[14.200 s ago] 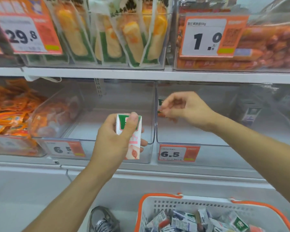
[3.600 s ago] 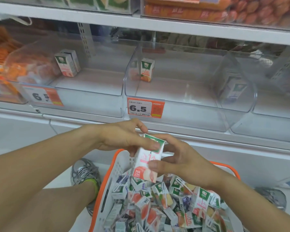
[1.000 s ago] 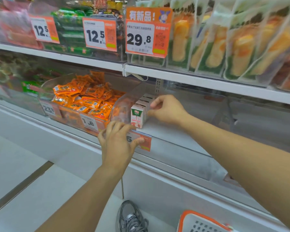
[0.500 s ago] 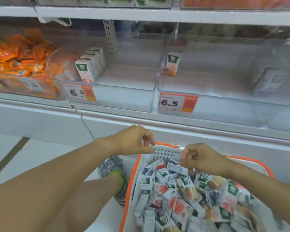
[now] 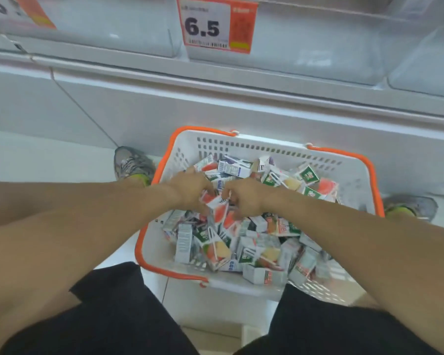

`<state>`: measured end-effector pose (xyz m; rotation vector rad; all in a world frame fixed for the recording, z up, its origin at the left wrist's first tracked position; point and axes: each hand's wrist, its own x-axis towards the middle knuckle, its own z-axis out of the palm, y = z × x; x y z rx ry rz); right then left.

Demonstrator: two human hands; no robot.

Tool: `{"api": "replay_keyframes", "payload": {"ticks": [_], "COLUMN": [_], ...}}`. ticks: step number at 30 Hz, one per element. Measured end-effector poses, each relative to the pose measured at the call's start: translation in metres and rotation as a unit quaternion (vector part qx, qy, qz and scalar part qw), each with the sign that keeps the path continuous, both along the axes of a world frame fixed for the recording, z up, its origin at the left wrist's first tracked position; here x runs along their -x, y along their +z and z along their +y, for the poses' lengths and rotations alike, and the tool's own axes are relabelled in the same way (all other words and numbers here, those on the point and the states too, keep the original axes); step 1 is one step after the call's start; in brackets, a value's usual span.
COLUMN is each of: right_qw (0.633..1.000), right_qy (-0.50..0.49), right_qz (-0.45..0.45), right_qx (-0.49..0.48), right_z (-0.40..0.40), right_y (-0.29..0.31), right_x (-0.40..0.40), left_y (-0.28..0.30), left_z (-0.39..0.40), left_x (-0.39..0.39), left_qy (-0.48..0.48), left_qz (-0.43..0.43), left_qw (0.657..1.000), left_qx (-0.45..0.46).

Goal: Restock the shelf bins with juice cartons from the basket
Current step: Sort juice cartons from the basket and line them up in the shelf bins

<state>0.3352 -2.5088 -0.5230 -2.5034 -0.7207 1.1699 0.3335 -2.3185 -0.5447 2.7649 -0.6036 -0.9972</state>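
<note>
At the centre of the frame, the curled fingers of the left hand (image 5: 190, 190) and the right hand (image 5: 244, 198) meet over one white and red juice carton (image 5: 219, 208), each hand gripping a side of it; motion blur hides exactly how the fingertips sit. That carton lies on top of the heap of juice cartons (image 5: 241, 242) jumbled at all angles, which fills the white basket (image 5: 254, 147) with its orange rim. Both bare forearms reach in from the lower left and lower right edges. The basket stands on the pale floor between two grey shoes with yellow-green trim, one shoe (image 5: 132, 163) just beside its left wall and the other (image 5: 410, 206) at its right wall. Black shorts (image 5: 108, 319) fill the bottom of the frame. Across the top run the clear shelf bins (image 5: 305, 55), and an orange and white price tag (image 5: 215, 24) reading 6.5 hangs on one bin front.
</note>
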Motion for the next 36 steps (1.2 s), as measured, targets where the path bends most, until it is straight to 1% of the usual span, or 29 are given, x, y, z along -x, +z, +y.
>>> {"api": "replay_keyframes", "payload": {"ticks": [2, 4, 9, 13, 15, 17, 19, 21, 22, 24, 26, 28, 30, 33, 35, 36], "right_qw": [1.000, 0.999, 0.996, 0.995, 0.997, 0.992, 0.978, 0.971, 0.970, 0.974, 0.976, 0.971, 0.966, 0.960, 0.962, 0.963], "right_qy": [-0.002, -0.021, -0.041, -0.040, -0.060, -0.117, -0.154, -0.144, -0.138, -0.123, -0.097, -0.092, -0.083, -0.061, -0.061, -0.059], "right_qz": [0.015, 0.022, 0.044, 0.059, 0.028, -0.052, -0.138, -0.189, -0.198, -0.189, -0.189, -0.210, -0.233, -0.256, -0.251, -0.249], "right_qx": [0.009, 0.017, 0.061, 0.066, 0.047, 0.000, -0.022, -0.011, 0.000, 0.029, 0.054, 0.066, 0.078, 0.094, 0.090, 0.089], "right_z": [0.002, 0.001, -0.002, -0.004, -0.007, -0.010, -0.010, -0.009, -0.008, -0.005, -0.002, -0.001, 0.000, 0.005, 0.004, 0.002], "right_y": [-0.003, -0.005, -0.008, -0.002, 0.001, 0.001, -0.002, -0.010, -0.015, -0.027, -0.035, -0.037, -0.037, -0.042, -0.043, -0.041], "right_x": [0.006, 0.006, 0.006, 0.003, -0.005, -0.018, -0.033, -0.045, -0.048, -0.052, -0.053, -0.056, -0.059, -0.059, -0.059, -0.059], "left_y": [-0.002, -0.005, -0.007, -0.002, 0.004, 0.015, 0.024, 0.034, 0.039, 0.050, 0.062, 0.070, 0.073, 0.074, 0.074, 0.074], "left_z": [0.000, 0.000, -0.013, -0.013, -0.009, -0.004, 0.003, 0.012, 0.017, 0.025, 0.030, 0.032, 0.031, 0.027, 0.024, 0.023], "left_x": [0.004, 0.009, 0.023, 0.014, 0.008, 0.004, 0.000, -0.002, -0.003, -0.004, -0.002, -0.001, -0.001, -0.004, -0.006, -0.007], "left_qy": [-0.021, -0.017, 0.082, 0.161, 0.192, 0.234, 0.312, 0.390, 0.423, 0.475, 0.509, 0.523, 0.532, 0.545, 0.549, 0.546], "left_qz": [-0.006, -0.005, -0.012, 0.049, 0.069, 0.091, 0.135, 0.162, 0.170, 0.191, 0.239, 0.288, 0.310, 0.319, 0.321, 0.321], "left_qw": [1.000, 1.000, 0.991, 0.976, 0.968, 0.955, 0.918, 0.873, 0.852, 0.810, 0.757, 0.711, 0.683, 0.654, 0.641, 0.640], "left_qx": [0.006, 0.025, 0.108, 0.138, 0.147, 0.160, 0.202, 0.243, 0.257, 0.286, 0.333, 0.370, 0.393, 0.417, 0.430, 0.434]}}
